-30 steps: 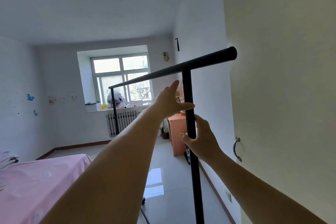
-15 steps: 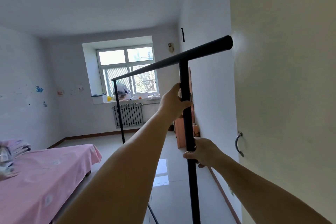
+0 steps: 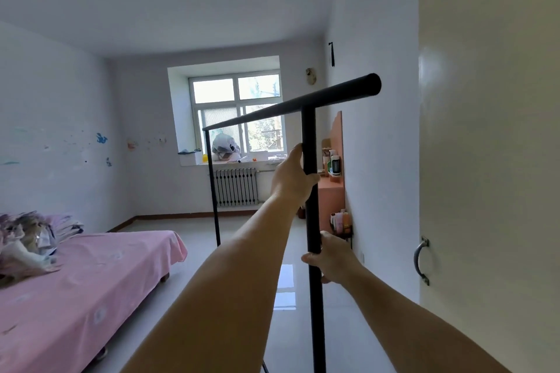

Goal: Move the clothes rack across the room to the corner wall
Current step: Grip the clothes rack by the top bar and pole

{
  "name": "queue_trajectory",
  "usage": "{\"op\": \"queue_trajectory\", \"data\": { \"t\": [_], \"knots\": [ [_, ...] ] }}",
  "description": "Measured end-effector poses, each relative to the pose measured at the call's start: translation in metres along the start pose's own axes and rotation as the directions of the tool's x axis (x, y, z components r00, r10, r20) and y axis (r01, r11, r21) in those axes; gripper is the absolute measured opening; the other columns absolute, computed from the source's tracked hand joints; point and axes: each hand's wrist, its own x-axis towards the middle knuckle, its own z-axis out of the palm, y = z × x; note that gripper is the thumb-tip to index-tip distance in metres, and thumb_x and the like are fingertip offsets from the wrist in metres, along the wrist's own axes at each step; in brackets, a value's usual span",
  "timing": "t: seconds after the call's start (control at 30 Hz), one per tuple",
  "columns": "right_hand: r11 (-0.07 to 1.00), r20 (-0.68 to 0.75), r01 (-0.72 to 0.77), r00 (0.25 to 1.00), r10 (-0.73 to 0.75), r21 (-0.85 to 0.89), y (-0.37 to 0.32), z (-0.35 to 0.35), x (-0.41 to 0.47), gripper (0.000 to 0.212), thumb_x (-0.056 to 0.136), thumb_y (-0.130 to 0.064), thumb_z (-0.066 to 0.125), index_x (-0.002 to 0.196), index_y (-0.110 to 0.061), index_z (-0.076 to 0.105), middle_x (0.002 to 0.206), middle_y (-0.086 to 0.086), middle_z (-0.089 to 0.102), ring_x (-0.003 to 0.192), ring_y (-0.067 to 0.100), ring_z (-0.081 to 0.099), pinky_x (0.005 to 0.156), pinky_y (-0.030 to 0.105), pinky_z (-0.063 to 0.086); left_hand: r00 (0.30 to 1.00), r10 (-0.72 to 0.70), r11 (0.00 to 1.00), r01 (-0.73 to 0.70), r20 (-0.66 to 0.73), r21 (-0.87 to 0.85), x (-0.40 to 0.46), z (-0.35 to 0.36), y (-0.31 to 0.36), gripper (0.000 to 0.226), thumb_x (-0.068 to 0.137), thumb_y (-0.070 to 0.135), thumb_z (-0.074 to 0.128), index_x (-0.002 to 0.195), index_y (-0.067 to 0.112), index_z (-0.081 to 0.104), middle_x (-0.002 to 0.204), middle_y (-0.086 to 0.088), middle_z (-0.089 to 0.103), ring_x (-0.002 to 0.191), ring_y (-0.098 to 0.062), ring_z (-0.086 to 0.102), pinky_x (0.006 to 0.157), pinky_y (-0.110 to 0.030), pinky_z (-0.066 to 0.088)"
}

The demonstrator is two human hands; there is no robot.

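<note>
Both hands (left (image 3: pixel 291 174) above right (image 3: pixel 333 257)) grip the clothes rack (image 3: pixel 310 191) upright.

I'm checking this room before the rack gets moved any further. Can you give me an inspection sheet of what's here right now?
Surface: pale glossy tile floor, bare along the path toward the window.
Job's things: black clothes rack, nothing hanging on it; near upright post in front of the person, far post near the radiator.
Clutter: pile of clothes and papers on the pink bed; bottles on the orange shelf unit; bags on the windowsill.
Grippers: left hand gripping the near post high up; right hand gripping it lower.
Cables: nothing seen.
Surroundings: white walls, window, cream door with metal handle at right.
</note>
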Motion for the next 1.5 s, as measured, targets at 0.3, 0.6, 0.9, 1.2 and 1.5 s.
{"op": "queue_trajectory", "data": {
  "t": [0.3, 0.6, 0.9, 1.2, 1.5],
  "knots": [
    [0.997, -0.068, 0.046, 0.996, -0.051, -0.069, 0.013, 0.012, 0.063, 0.038, 0.084, -0.025, 0.069, 0.115, -0.008, 0.055, 0.108, 0.011, 0.069, 0.095, 0.024, 0.068, 0.082, 0.032, 0.057, 0.999, -0.035, 0.996, 0.037, -0.027, 0.079, 0.053, 0.023, -0.024, 0.062, 0.085, 0.005, 0.059, 0.138, 0.021, 0.032, 0.117, -0.017, 0.063, 0.096, -0.03, 0.065, 0.081, -0.039, 0.055],
    [0.996, -0.098, 0.002, 0.995, -0.011, -0.093, 0.012, 0.026, 0.123, 0.042, 0.085, -0.025, 0.067, 0.119, -0.006, 0.052, 0.112, 0.013, 0.067, 0.102, 0.027, 0.066, 0.085, 0.032, 0.053, 0.994, -0.103, 0.979, 0.11, -0.047, 0.171, 0.109, 0.04, -0.049, 0.047, 0.084, -0.001, 0.052, 0.124, 0.014, 0.033, 0.107, -0.017, 0.062, 0.095, -0.033, 0.061, 0.077, -0.041, 0.054],
    [0.993, -0.121, -0.021, 0.993, 0.007, -0.12, 0.01, 0.042, 0.177, 0.046, 0.084, -0.026, 0.068, 0.121, -0.005, 0.051, 0.114, 0.014, 0.067, 0.102, 0.028, 0.067, 0.087, 0.033, 0.055, 0.998, -0.067, 0.988, 0.068, -0.01, 0.139, 0.161, 0.044, -0.09, 0.056, 0.084, 0.004, 0.056, 0.133, 0.018, 0.032, 0.114, -0.015, 0.062, 0.099, -0.033, 0.061, 0.082, -0.046, 0.054],
    [0.993, -0.105, -0.04, 0.994, 0.028, -0.109, 0.004, 0.055, 0.211, 0.044, 0.086, -0.024, 0.067, 0.121, -0.005, 0.049, 0.111, 0.015, 0.066, 0.096, 0.03, 0.068, 0.082, 0.038, 0.058, 0.932, 0.212, 0.929, -0.099, -0.295, 0.356, 0.204, 0.015, -0.122, 0.09, 0.071, 0.049, 0.07, 0.136, 0.01, 0.022, 0.137, -0.016, 0.03, 0.127, -0.03, 0.033, 0.101, -0.031, 0.032],
    [0.996, -0.08, -0.075, 0.994, 0.071, -0.049, 0.006, 0.056, 0.221, 0.041, 0.086, -0.021, 0.066, 0.119, -0.006, 0.047, 0.11, 0.017, 0.063, 0.096, 0.032, 0.067, 0.079, 0.041, 0.059, 1.0, -0.006, 0.968, 0.004, 0.011, 0.252, 0.256, 0.022, -0.101, 0.126, 0.064, 0.055, 0.073, 0.143, 0.024, -0.02, 0.156, -0.019, -0.011, 0.143, -0.037, -0.005, 0.114, -0.059, 0.005]
  ]
}}
